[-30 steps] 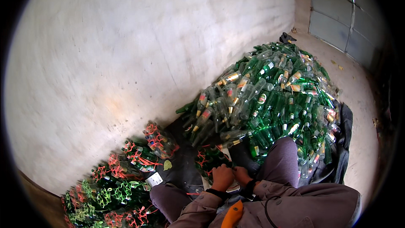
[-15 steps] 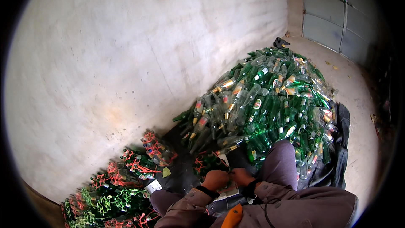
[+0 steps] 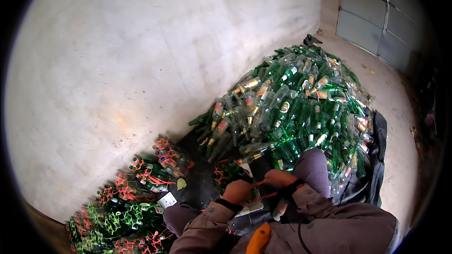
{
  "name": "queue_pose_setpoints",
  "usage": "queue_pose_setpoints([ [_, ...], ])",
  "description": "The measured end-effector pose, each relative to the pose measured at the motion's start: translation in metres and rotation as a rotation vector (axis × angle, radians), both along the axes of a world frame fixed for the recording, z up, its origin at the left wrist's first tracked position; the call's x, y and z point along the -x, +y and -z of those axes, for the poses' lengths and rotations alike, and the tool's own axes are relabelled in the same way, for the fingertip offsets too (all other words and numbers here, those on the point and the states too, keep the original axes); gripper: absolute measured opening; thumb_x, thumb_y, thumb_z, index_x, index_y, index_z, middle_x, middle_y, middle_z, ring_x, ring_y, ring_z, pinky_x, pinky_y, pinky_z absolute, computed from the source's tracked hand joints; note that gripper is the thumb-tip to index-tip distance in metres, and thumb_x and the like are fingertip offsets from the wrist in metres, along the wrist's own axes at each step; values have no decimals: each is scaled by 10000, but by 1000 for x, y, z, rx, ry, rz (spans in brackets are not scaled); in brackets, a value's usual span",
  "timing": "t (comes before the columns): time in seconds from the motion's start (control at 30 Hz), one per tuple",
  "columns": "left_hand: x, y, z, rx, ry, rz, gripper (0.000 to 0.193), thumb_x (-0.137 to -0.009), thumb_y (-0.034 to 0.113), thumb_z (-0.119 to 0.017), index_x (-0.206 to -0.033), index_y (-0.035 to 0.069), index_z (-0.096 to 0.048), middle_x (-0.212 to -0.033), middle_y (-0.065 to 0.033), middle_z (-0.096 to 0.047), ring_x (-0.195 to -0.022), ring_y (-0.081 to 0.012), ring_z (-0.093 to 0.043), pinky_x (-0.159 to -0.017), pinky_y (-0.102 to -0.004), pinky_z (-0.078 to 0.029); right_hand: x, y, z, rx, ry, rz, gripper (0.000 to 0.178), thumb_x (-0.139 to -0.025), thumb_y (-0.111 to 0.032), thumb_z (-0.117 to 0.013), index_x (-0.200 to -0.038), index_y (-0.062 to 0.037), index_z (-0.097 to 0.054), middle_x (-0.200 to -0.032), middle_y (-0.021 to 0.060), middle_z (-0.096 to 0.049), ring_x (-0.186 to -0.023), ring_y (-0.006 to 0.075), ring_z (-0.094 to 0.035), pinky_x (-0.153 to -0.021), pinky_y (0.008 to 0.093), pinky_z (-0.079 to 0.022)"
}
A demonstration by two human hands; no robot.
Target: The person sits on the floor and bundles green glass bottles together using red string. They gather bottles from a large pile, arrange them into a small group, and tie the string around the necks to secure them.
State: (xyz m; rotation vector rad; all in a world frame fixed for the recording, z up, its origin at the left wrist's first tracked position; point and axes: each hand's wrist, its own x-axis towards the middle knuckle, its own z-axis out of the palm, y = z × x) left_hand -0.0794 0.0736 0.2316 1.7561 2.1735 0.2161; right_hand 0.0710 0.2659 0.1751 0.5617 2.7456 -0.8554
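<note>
My left hand point(image 3: 237, 192) is closed at the near side of a bundle of green bottles point(image 3: 230, 171) with red strapping on it. My right hand point(image 3: 278, 178) is closed a little to the right and farther off, by my knee. A red plastic strap point(image 3: 257, 184) stretches between the two hands, and another red length runs below it. Both hands grip this strap; their fingertips are mostly hidden. Beneath them lies a pale flat piece point(image 3: 250, 207), partly covered by my left hand.
A large heap of loose green and clear bottles point(image 3: 292, 108) rises ahead on a dark sheet point(image 3: 379, 136). Several bundles tied with red and green straps point(image 3: 117, 223) stand at the left. A white card point(image 3: 166, 200) lies near my left knee. An orange object point(image 3: 259, 239) rests at my lap.
My hands have moved apart, the right one going right and away from me. The red strap now shows drawn between them. The view has shifted slightly.
</note>
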Motion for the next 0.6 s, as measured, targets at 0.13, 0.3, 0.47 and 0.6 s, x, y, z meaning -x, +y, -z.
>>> queue_pose_setpoints([
  [0.13, 11, -4, 0, 103, 21, -14, 247, -776, 302, -655, -800, 75, -749, -797, -157, -710, -756, -365, -702, -638, -480, -556, 7, -23, 6, 11, -58, -16, 356, -900, -352, -580, -931, -27, -725, -924, 210, -697, -900, 420, -660, -805, 498, -516],
  [0.3, 14, -6, -19, 152, 56, 18, 275, -772, 332, -668, -808, 72, -751, -830, -158, -720, -775, -359, -705, -650, -485, -553, 12, -28, 10, 30, -17, 47, 361, -925, -351, -562, -993, -29, -711, -959, 216, -692, -914, 418, -658, -812, 497, -512],
  [0.47, 31, -19, -26, 192, 84, 27, 324, -768, 388, -700, -852, 80, -757, -863, -149, -727, -818, -354, -710, -673, -472, -562, 21, -49, 11, 148, 54, -28, 360, -955, -353, -551, -1028, -35, -704, -1019, 223, -681, -942, 411, -653, -826, 493, -513],
  [0.6, 51, -12, -3, 155, 28, 9, 293, -775, 341, -698, -891, 79, -757, -917, -173, -727, -866, -371, -709, -713, -473, -571, 15, -54, 56, 234, 318, -84, 310, -955, -295, -570, -1024, -21, -697, -988, 230, -680, -909, 393, -662, -782, 451, -525],
])
